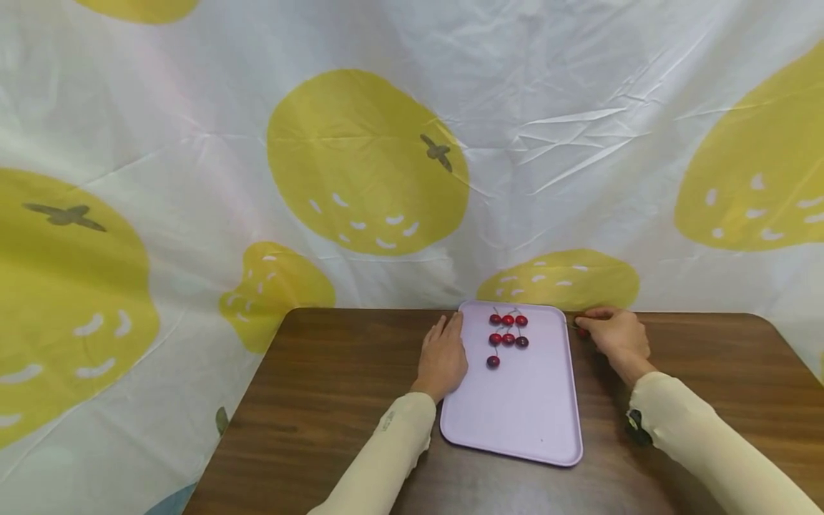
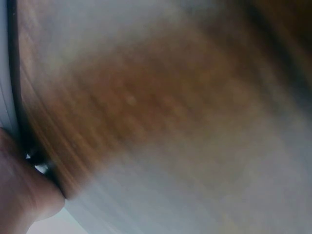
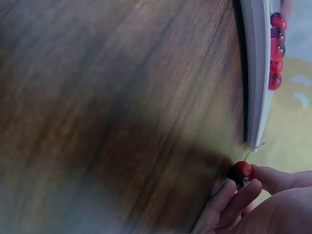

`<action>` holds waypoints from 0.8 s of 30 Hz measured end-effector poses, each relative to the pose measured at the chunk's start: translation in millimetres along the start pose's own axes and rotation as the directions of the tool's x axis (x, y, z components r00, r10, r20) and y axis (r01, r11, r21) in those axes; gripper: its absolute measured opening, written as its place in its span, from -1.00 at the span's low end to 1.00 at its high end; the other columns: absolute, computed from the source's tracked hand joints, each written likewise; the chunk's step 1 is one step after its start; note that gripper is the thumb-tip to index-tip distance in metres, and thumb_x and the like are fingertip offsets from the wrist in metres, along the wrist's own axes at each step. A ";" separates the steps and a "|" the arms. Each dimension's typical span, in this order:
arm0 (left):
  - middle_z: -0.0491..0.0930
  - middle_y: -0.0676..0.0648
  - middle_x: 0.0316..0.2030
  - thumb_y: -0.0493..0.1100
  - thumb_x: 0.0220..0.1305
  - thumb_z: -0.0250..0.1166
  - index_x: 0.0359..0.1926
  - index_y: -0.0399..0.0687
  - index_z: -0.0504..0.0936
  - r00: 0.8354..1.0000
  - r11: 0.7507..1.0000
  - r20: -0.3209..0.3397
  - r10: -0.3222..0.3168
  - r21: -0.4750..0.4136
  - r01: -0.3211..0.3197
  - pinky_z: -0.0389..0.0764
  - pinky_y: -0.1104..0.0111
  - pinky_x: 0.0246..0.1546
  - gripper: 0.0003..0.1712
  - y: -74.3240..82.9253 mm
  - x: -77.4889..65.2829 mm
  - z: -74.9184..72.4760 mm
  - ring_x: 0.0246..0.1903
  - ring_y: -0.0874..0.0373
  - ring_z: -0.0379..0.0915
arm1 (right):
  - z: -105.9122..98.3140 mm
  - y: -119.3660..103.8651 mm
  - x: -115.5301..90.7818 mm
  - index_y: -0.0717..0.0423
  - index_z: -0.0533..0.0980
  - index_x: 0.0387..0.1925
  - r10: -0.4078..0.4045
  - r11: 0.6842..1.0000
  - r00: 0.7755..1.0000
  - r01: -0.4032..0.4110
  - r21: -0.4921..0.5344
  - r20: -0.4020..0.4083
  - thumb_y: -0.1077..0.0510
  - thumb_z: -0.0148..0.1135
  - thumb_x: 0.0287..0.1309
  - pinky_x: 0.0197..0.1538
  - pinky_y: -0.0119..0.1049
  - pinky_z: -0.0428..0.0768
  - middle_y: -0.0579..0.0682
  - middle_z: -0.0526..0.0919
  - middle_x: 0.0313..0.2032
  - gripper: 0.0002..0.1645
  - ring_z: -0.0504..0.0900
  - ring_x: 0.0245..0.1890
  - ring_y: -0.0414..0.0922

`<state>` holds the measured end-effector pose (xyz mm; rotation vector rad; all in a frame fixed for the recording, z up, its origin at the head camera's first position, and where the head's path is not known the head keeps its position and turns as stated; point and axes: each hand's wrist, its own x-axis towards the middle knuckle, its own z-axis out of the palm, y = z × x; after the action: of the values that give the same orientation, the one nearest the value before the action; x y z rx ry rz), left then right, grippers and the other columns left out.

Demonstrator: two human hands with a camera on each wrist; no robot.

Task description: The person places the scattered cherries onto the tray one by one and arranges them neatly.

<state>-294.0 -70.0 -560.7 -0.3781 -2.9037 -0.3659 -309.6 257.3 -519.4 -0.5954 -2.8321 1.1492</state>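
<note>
A pale lilac tray (image 1: 515, 415) lies on the brown wooden table. On its far part sit several dark red cherries (image 1: 508, 339) with stems, two rows of three and a single one nearer. My left hand (image 1: 443, 361) rests along the tray's left edge, fingers straight and pointing away; in the left wrist view only part of that hand (image 2: 24, 190) shows. Right of the tray's far corner, my right hand (image 1: 618, 337) pinches another cherry (image 3: 241, 171) between thumb and fingers. Its thin stem points towards the tray.
The wooden table (image 1: 335, 400) extends to both sides of the tray. Behind it hangs a white curtain (image 1: 547, 164) with large yellow fruit prints, meeting the table's far edge. A dark band with a device (image 1: 637, 427) sits at my right wrist.
</note>
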 end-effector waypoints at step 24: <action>0.36 -0.06 0.58 -0.14 0.67 -0.04 0.63 -0.10 0.22 1.000 0.999 -0.002 -0.007 -0.033 0.007 0.25 0.04 0.65 -0.39 0.7 -0.6 0.9 0.61 -0.09 0.20 | 1.5 -7.9 -5.0 -0.03 0.76 -0.09 -0.004 0.999 1.000 0.004 -0.043 0.003 -0.25 0.34 0.21 -0.25 -0.01 0.54 0.21 0.77 0.03 -0.54 0.69 0.05 0.25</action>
<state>-293.5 -69.3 -561.5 -0.3729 -2.9003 -0.4161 -307.8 249.3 -514.6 -0.5900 -2.8662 1.0925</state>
